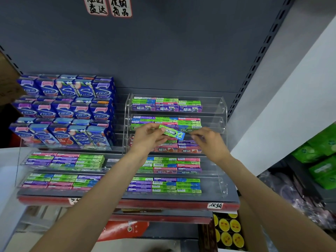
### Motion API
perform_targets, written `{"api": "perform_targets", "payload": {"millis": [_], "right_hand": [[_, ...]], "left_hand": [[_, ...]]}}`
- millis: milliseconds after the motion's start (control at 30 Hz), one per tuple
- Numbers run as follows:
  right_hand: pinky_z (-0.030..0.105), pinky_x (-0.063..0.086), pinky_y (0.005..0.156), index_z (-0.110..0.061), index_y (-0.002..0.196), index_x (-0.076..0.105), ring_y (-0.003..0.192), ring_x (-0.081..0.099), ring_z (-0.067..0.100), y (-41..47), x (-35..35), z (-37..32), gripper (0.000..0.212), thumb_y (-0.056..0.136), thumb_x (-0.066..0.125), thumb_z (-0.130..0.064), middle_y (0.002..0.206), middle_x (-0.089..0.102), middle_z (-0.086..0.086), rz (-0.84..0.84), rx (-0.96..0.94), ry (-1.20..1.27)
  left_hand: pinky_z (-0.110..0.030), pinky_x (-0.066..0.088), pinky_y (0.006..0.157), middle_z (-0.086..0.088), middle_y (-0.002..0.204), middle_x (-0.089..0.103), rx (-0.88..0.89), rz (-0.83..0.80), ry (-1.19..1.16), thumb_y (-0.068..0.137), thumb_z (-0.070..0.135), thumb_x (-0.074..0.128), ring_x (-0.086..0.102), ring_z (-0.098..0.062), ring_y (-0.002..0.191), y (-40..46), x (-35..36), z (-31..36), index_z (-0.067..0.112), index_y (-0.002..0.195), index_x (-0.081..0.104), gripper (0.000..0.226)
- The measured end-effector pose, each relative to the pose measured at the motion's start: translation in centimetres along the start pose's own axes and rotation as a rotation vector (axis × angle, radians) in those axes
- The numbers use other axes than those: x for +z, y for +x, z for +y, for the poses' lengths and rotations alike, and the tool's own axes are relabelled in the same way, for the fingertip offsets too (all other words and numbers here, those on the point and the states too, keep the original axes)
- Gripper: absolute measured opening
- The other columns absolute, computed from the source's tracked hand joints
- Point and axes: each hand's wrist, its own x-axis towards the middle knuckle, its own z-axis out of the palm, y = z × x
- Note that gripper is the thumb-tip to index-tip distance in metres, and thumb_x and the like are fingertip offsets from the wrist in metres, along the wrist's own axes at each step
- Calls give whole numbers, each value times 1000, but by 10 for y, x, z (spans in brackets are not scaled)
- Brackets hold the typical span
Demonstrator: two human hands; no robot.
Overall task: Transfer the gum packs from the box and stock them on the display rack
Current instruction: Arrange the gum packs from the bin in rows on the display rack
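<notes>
Green-and-blue flat gum pack [171,133], lettered "…BLEMINT", its first letters hidden under the left hand [148,136], which pinched one end. Pack tilted, held before the middle tier of the clear acrylic stepped display rack [222,113]. Right hand [209,140] blurred just beside the other end; grip unreadable. Both forearms outstretched. Source box not identifiable.
</notes>
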Motion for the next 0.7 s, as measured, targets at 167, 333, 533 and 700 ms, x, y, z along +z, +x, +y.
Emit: {"api": "perform_targets", "payload": {"millis": [167,333,533,700], "right_hand": [[20,49,86,-17,115,65,92,62,3,-3,-10,-17,28,87,64,-21,94,65,-13,-87,26,459],[23,54,77,-25,125,57,75,62,7,2,-19,-17,48,82,69,-8,85,63,-2,-125,-13,499],[39,56,80,-41,107,49,76,64,17,0,-30,5,47,86,62,-1,83,58,-1,5,61,508],[21,49,70,-28,88,47,78,63,13,-1,-22,20,27,87,62,-5,90,64,-4,123,182,467]], "left_hand": [[-22,58,68,-10,91,69,34,-92,89,87,4,64,70,-14,68,1,15,-3,4,107,62,21],[-22,58,67,-9,83,66,131,-99,189,81,9,72,68,-18,75,3,32,1,9,93,57,19],[-20,47,86,0,109,64,431,-223,931,91,20,61,59,-12,99,14,19,-17,14,111,63,21],[-32,32,102,6,134,46,594,-369,1498,94,37,51,35,-15,122,18,9,-30,25,139,44,47]]}}
